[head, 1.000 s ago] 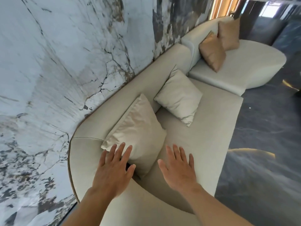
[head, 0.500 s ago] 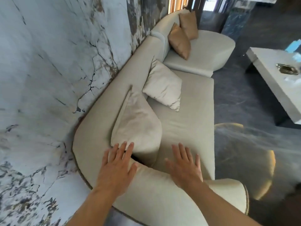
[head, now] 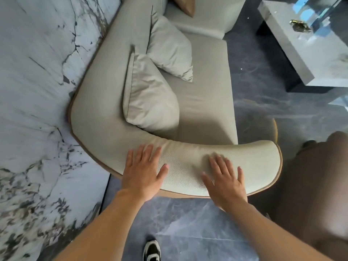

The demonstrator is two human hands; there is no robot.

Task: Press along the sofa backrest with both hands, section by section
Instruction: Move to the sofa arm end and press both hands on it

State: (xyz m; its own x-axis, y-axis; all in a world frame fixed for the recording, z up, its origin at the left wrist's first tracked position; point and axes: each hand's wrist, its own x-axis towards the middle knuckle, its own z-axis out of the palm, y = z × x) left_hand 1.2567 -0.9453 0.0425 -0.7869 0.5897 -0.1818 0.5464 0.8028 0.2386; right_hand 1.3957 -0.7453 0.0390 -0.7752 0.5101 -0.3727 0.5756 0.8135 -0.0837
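Note:
A cream sofa curves along the marble wall, and its padded backrest [head: 98,117] wraps round to a rounded end near me. My left hand [head: 143,172] lies flat, fingers spread, on the top of the backrest at the near curve. About a hand's width to its right, my right hand [head: 225,180] also lies flat on the backrest, fingers apart, with the padding dented under the fingertips. Neither hand holds anything. A cream cushion [head: 150,97] leans against the backrest just beyond my hands.
A second cream cushion [head: 170,49] lies further along the seat, with a tan one [head: 188,5] at the top edge. The marble wall [head: 37,72] is at left, a white low table [head: 305,44] at upper right. A dark blurred shape [head: 316,185] stands at right. My shoe [head: 152,250] is on the grey floor.
The view has tilted down and pulled back, so the sofa's end now shows from above. Both hands have come to rest flat on the backrest's near end section, away from the cushion.

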